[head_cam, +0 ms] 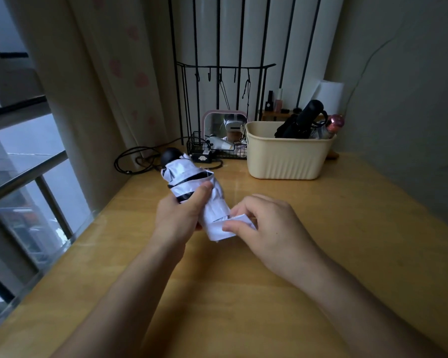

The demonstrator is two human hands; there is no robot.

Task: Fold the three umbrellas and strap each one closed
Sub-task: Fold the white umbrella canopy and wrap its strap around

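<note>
Head view: the left thumb lies across the white cloth and the other fingers of the left hand are curled under it, so this hand grips the white umbrella around its middle. The thumb and bent fingers of the right hand pinch a white flap at the near end of the same umbrella; I cannot tell for sure if this flap is the strap. The cloth is gathered around the shaft and shows black edge bands. Its black round handle points away from the person. The umbrella is held just above the wooden table, and both forearms reach over the table.

Farther back on the right stands a cream tub. Inside it lean a black umbrella and, beside it, an umbrella with a pink handle. Left of the tub are a wire basket, a small mirror and a black cable. A curtain and a window are on the left.
</note>
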